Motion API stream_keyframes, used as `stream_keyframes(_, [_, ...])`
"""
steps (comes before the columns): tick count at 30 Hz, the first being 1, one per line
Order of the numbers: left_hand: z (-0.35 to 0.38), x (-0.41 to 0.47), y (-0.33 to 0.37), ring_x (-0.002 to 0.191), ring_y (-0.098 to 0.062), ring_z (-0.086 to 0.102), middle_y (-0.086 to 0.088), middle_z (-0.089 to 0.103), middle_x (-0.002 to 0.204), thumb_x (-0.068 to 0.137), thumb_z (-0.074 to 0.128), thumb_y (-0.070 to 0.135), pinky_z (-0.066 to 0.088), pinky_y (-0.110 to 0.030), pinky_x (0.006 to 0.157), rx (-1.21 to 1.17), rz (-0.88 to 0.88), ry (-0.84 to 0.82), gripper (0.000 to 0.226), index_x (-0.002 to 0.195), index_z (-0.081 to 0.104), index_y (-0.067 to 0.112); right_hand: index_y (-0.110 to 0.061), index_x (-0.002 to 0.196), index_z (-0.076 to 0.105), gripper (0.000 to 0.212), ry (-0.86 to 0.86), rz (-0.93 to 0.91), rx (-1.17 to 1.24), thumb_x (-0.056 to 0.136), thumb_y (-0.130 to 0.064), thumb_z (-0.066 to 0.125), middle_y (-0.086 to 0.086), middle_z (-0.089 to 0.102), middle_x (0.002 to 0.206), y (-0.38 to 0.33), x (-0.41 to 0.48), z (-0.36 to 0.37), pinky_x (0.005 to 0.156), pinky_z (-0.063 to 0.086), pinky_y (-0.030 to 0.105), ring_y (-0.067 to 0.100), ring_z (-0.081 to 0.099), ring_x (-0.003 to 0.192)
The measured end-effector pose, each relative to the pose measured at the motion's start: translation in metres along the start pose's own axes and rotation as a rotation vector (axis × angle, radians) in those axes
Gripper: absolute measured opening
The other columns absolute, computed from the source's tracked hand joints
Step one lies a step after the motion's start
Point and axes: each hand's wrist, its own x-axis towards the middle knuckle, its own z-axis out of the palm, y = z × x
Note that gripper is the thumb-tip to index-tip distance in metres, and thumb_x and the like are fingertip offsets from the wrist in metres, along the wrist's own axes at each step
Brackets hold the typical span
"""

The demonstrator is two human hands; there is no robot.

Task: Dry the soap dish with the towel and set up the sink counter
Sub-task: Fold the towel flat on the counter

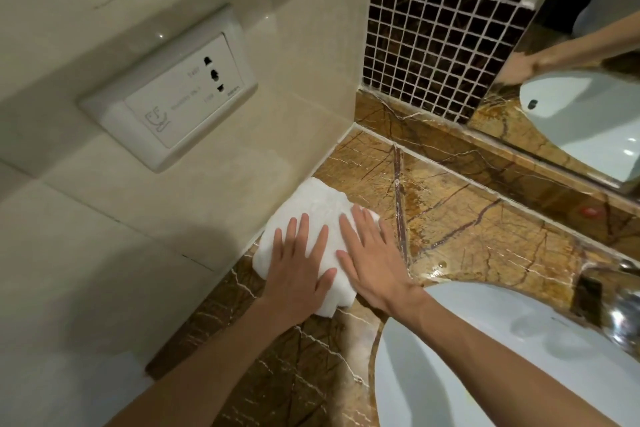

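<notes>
While both palms press flat, no grip anywhere: left hand (297,269) spread on the near-left part of the towel (311,208), fingers apart and straight, closed on nothing; right hand (372,262) likewise flat, fingers a little apart, laid on the towel's right side with the little-finger edge over bare counter (467,218).

Towel folded into a white pad, lying on the marble top hard against the left wall (207,184), long axis running from near to far along that wall, slightly angled toward the corner. Both hands pointing the same way as that axis, fingertips toward the far end.

Soap dish nowhere visible: not on the open counter, not in the sink (485,357), possibly under the towel, though impossible to tell. A small red object (588,211) on the far ledge, too blurred to name.

Judged as smoothing or placing the towel, part of setting up the counter. Key relation for what comes next: free marble lies to the right and far of the fingers, between towel and tap (620,315); right hand nearer to that space, left hand pinned between towel and wall. Socket (180,97) above on the wall, well clear.
</notes>
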Motion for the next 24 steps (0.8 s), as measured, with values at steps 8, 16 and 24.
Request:
stream_keyframes(8, [-0.009, 0.003, -0.006, 0.141, -0.041, 0.027, -0.022, 0.026, 0.155, 0.094, 0.026, 0.048, 0.018, -0.06, 0.115, 0.03, -0.02, -0.065, 0.064, 0.148, 0.029, 0.015, -0.018, 0.152, 0.003, 0.065, -0.094, 0.063, 0.106, 0.097, -0.051, 0.006, 0.015, 0.011, 0.16, -0.012, 0.0, 0.005, 0.117, 0.0, 0.044, 0.027, 0.006, 0.148])
stream_keyframes(16, [-0.015, -0.008, -0.006, 0.139, -0.041, 0.032, -0.02, 0.033, 0.153, 0.092, 0.028, 0.051, 0.025, -0.061, 0.111, 0.022, 0.005, -0.112, 0.065, 0.146, 0.035, 0.016, -0.019, 0.152, -0.002, 0.061, -0.151, 0.086, 0.093, 0.099, -0.048, 0.008, 0.01, 0.011, 0.161, -0.013, 0.004, -0.007, 0.12, 0.003, 0.048, 0.025, 0.008, 0.148])
stream_keyframes(24, [-0.019, -0.012, -0.024, 0.136, -0.04, 0.039, -0.017, 0.039, 0.15, 0.09, 0.027, 0.055, 0.03, -0.061, 0.109, 0.036, -0.009, -0.191, 0.066, 0.145, 0.037, 0.019, -0.017, 0.152, -0.007, 0.062, -0.213, 0.075, 0.044, 0.1, -0.045, 0.011, 0.014, 0.004, 0.161, -0.029, 0.005, -0.009, 0.119, 0.004, 0.048, 0.028, 0.006, 0.148])
